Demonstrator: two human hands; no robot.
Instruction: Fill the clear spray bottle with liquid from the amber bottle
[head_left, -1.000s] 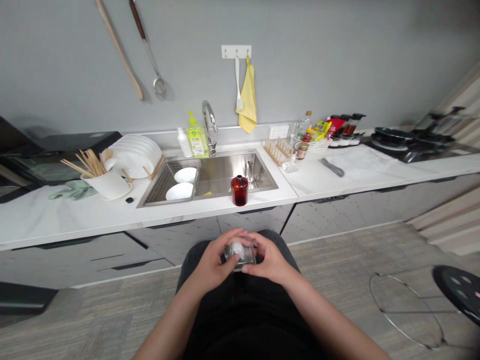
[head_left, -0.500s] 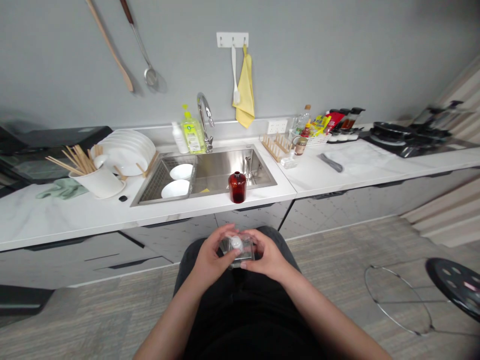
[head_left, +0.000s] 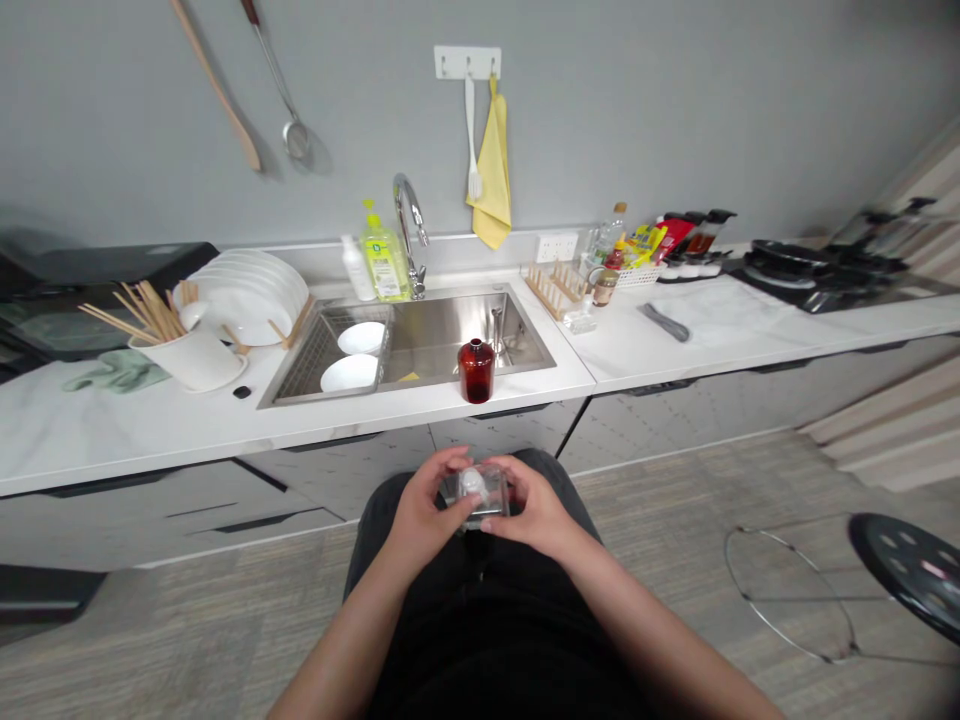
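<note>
Above my lap, both hands hold a small clear box-shaped container (head_left: 491, 497) with a white rounded piece (head_left: 472, 482) at its top left. My left hand (head_left: 426, 512) grips its left side, the thumb pressed near the white piece. Around the right side curl the fingers of my right hand (head_left: 534, 508), its thumb at the near edge. Which exact kind of container it is, I cannot make out. Beyond my hands, an amber bottle (head_left: 477, 372) without a cap stands upright at the counter's front edge.
Behind the bottle is a steel sink (head_left: 431, 375) with white bowls (head_left: 351, 373) in a wire basket. Left of it stand a white utensil holder (head_left: 191, 362) and plates (head_left: 251, 300). A wooden rack (head_left: 551, 292) sits right of the sink; a black stool (head_left: 911, 570) is at the right.
The camera view has shifted slightly, so the counter sits a little higher in the picture. Both hands keep nearly the same hold on the clear container.
</note>
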